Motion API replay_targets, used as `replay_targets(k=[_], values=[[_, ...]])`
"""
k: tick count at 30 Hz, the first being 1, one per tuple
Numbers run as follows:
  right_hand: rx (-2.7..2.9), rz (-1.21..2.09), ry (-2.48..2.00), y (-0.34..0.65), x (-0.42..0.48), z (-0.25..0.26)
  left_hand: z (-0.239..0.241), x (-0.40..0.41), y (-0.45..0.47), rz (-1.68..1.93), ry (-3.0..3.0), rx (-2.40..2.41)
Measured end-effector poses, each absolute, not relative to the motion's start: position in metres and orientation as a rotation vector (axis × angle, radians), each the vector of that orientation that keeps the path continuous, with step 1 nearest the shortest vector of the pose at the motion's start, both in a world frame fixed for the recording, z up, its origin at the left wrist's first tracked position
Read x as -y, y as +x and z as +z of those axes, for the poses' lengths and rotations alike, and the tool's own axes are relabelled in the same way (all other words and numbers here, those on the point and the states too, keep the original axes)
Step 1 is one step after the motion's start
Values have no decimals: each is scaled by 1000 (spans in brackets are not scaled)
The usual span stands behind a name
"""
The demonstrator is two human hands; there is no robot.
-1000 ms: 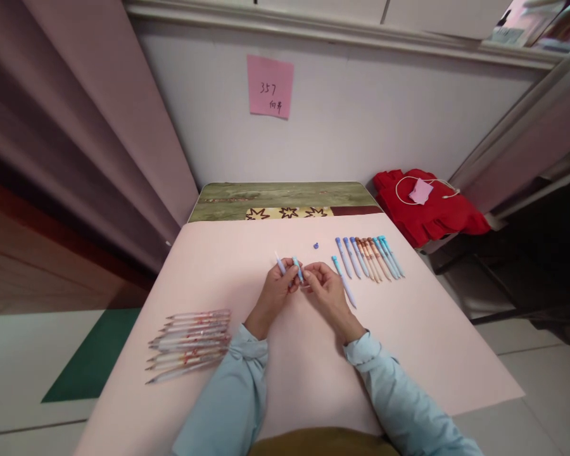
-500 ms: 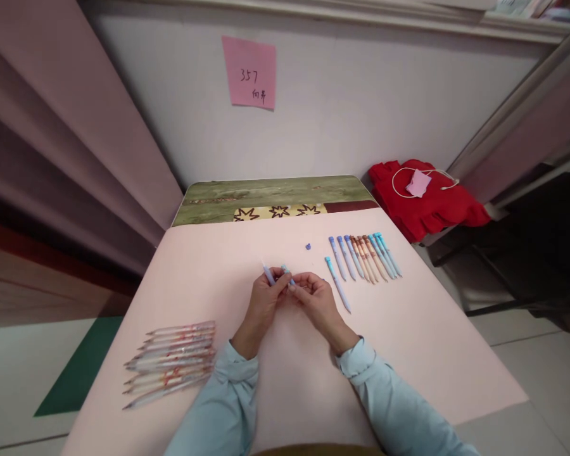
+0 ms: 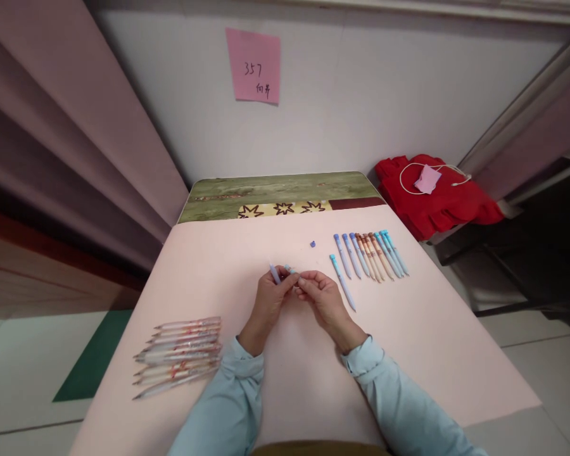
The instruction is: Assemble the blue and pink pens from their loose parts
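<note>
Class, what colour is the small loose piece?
The loose piece is dark blue, shown in the head view.

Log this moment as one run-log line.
left hand: gripping lavender pen part | right hand: against left hand, grip unclear | small blue piece: on table beyond hands | pen row: right of hands

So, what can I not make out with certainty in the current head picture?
- Head view: the lower part of the purple pen, hidden by the left hand.
- Head view: most of the light-blue piece, covered by fingers.
- Head view: the shape of the small blue piece, too small.
- Head view: the dark object, cut off by the right edge.
</note>
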State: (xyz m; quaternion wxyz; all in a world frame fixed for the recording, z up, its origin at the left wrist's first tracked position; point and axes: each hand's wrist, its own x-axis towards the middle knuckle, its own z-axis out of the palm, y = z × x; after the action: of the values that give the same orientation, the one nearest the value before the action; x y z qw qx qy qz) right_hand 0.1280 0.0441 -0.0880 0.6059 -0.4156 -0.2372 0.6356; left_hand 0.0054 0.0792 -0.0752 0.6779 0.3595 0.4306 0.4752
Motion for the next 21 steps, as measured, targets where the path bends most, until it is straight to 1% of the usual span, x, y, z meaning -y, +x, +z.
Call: replay_targets(k=[6,12,21], values=[[474,1507,-913,128,-44,-86,-74,-79,6,1067,838,-938],[445,1567,-907,128,-45,-83,-68,-81,3,1219,893,-901],[445,1560,-883,129,-45,-84,-71,-82,0,1191,948,-961]])
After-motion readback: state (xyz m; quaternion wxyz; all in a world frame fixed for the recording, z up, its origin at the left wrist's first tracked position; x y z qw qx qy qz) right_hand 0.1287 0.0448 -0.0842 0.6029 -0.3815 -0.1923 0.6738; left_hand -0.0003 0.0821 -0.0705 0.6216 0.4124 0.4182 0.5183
